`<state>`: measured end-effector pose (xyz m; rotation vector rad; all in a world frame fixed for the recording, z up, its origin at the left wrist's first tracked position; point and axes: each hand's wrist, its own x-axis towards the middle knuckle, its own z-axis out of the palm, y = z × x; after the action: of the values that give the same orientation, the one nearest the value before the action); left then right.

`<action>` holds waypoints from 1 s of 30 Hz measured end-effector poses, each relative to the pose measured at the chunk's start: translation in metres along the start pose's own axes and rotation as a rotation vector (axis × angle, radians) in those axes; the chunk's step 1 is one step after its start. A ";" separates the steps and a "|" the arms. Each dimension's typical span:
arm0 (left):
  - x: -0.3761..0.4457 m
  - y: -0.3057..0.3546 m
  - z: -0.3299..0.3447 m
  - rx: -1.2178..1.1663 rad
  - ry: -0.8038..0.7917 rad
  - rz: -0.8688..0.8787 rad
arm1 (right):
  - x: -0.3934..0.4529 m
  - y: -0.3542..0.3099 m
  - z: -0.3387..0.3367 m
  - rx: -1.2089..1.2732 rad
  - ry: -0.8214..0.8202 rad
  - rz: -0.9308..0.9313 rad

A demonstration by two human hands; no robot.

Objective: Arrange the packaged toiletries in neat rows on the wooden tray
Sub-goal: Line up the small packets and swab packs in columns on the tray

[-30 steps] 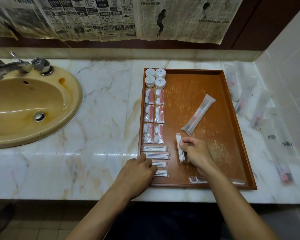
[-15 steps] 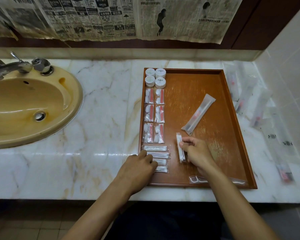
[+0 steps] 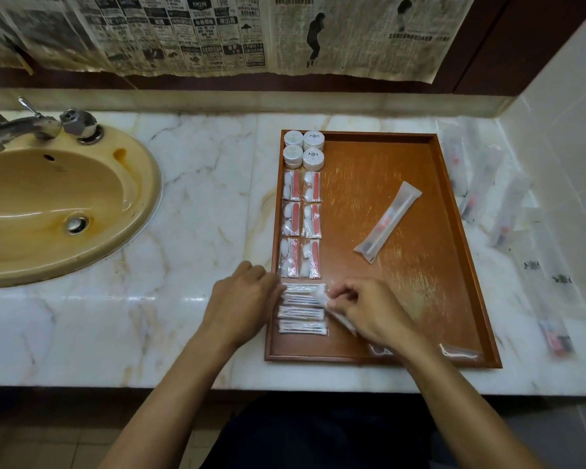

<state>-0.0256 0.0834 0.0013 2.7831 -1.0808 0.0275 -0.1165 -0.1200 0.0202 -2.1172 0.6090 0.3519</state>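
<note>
A wooden tray [image 3: 454, 252] lies on the marble counter. Down its left side sit several round white boxes [image 3: 304, 149], then orange-and-white sachets [image 3: 301, 224], then cotton-swab packets [image 3: 301, 311] stacked in a column. My right hand [image 3: 369, 311] pinches one more swab packet [image 3: 332, 308], tilted and blurred, over the right ends of that column. My left hand [image 3: 242, 306] rests at the tray's left rim, fingers touching the left ends of the swab packets. A wrapped toothbrush [image 3: 388, 222] lies diagonally mid-tray. Clear floss-pick packets [image 3: 459, 352] lie at the near right corner.
A yellow sink [image 3: 48, 204] with a metal tap [image 3: 31, 125] takes up the counter's left. Several wrapped toothbrush packets [image 3: 508, 211] lie on the counter right of the tray, by the tiled wall. Newspaper hangs across the back wall.
My right hand carried the swab packet left from the tray's middle to the swab column, tilting it. My left hand slid up along the tray's left rim.
</note>
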 end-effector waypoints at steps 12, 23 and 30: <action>0.030 -0.002 0.004 -0.073 -0.100 -0.231 | -0.011 -0.026 0.046 -0.489 -0.144 -0.268; 0.029 -0.001 0.001 -0.074 -0.138 -0.261 | -0.012 -0.019 0.062 -0.631 -0.062 -0.406; 0.030 0.001 -0.002 -0.070 -0.151 -0.269 | -0.015 -0.016 0.061 -0.644 -0.067 -0.459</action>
<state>-0.0038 0.0627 0.0054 2.8779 -0.7101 -0.2500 -0.1221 -0.0579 0.0026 -2.7563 -0.0658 0.3877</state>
